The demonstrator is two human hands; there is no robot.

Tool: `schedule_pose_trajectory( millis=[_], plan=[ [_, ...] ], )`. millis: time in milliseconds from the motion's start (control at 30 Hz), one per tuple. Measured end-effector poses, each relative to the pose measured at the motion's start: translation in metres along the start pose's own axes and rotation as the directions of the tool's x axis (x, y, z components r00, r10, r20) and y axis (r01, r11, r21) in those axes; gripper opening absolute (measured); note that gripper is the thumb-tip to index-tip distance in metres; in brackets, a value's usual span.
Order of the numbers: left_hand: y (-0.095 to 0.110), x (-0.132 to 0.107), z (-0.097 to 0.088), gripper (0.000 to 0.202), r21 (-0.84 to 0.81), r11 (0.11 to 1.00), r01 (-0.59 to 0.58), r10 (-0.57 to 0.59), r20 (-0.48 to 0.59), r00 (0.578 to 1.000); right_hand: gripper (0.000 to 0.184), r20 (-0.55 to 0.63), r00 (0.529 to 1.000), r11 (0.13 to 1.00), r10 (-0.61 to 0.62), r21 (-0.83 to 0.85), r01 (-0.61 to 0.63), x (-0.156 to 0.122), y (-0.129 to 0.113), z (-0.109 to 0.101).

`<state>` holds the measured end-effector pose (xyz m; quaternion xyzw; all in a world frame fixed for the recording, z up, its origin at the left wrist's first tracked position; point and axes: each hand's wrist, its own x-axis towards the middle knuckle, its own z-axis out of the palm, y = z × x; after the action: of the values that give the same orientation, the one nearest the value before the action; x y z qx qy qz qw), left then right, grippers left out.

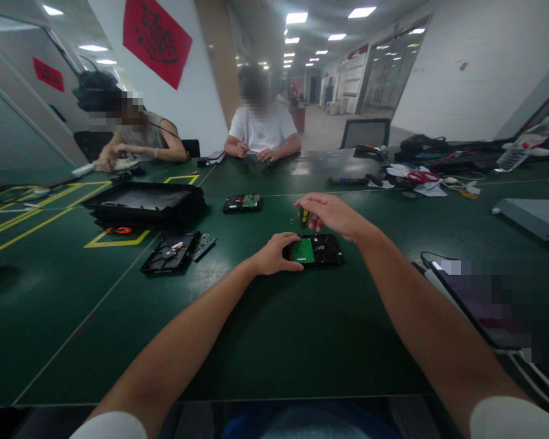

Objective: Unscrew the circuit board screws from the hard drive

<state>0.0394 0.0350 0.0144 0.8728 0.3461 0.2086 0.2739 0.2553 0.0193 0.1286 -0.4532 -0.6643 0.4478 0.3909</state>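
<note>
A black hard drive (322, 251) with a green circuit board facing up lies on the green table (274, 329) in front of me. My left hand (274, 255) grips its left edge, fingers curled round it. My right hand (332, 214) hovers just above the drive, closed on a small screwdriver (304, 216) with a yellow and black handle that points down at the board.
Another drive (242, 203) lies further back, and an opened drive (171, 252) with a loose board at the left. A stack of black trays (146, 204) stands left. Two people sit across the table. Tools, scissors (421, 177) and clutter lie at the right; a dark device (480, 299) near right.
</note>
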Motion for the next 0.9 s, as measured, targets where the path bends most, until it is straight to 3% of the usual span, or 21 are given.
schedule_pose_trajectory(
  millis=[233, 333, 467, 733, 900],
  plan=[
    [-0.0026, 0.0002, 0.0006, 0.092, 0.015, 1.0, -0.007, 0.006, 0.004, 1.0, 0.016, -0.064, 0.998, 0.996, 0.019, -0.084, -0.024, 0.0013, 0.0039, -0.0011],
    [-0.0025, 0.0001, 0.0005, 0.091, 0.013, 1.0, -0.013, 0.013, 0.001, 1.0, 0.012, -0.024, 1.0, 0.998, -0.005, -0.069, 0.003, 0.0008, 0.0032, -0.0017],
    [-0.0018, 0.0005, 0.0007, 0.091, 0.014, 1.0, -0.005, 0.005, 0.006, 1.0, 0.02, 0.049, 0.999, 0.999, -0.021, -0.045, 0.023, -0.0002, 0.0016, 0.0002],
    [-0.0019, 0.0, 0.0002, 0.091, 0.021, 0.999, -0.037, 0.037, 0.002, 0.999, 0.027, 0.015, 0.999, 0.996, 0.03, 0.088, -0.032, 0.0009, 0.0002, 0.0048],
    [-0.0023, 0.0005, 0.0009, 0.089, 0.025, 0.999, -0.039, 0.039, -0.006, 0.999, 0.024, 0.016, 1.0, 1.0, 0.009, 0.024, -0.01, 0.0011, 0.0009, 0.003]
  ],
)
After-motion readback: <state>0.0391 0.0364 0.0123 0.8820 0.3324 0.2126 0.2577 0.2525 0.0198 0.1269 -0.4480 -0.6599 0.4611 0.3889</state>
